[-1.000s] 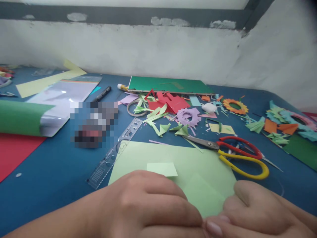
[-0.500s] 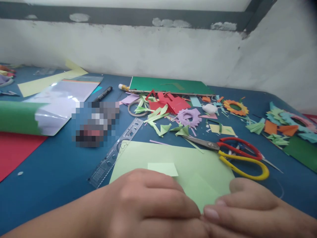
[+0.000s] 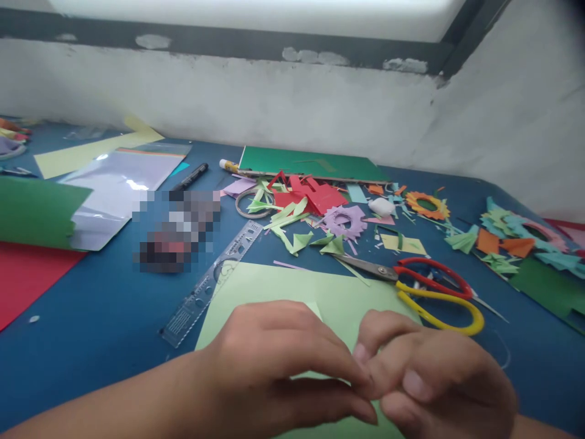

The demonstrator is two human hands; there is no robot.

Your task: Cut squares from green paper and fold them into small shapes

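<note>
My left hand [image 3: 278, 366] is low in the middle of the view, fingers bent and their tips brought together. My right hand [image 3: 439, 378] is curled just to its right, and the fingertips of both hands meet. Anything pinched between them is hidden by the fingers. Beneath both hands lies a light green paper sheet [image 3: 269, 283]. A smaller pale green piece [image 3: 315, 310] on it shows only a corner behind my left hand. Scissors [image 3: 388, 273] with one red and one yellow handle lie just beyond my right hand. A clear ruler [image 3: 196, 305] overlaps the sheet's left edge.
Behind the sheet are red paper scraps [image 3: 320, 195], a purple paper ring [image 3: 343, 222], an orange ring [image 3: 427, 205] and a roll of tape [image 3: 253, 204]. A green board [image 3: 311, 161] lies near the wall. Leftward are a black marker [image 3: 189, 178] and a plastic sleeve [image 3: 132, 177].
My right hand has moved left and curled up against my left hand's fingertips. My left fingers have arched up, and the small pale green piece is now more covered. The view has shifted slightly.
</note>
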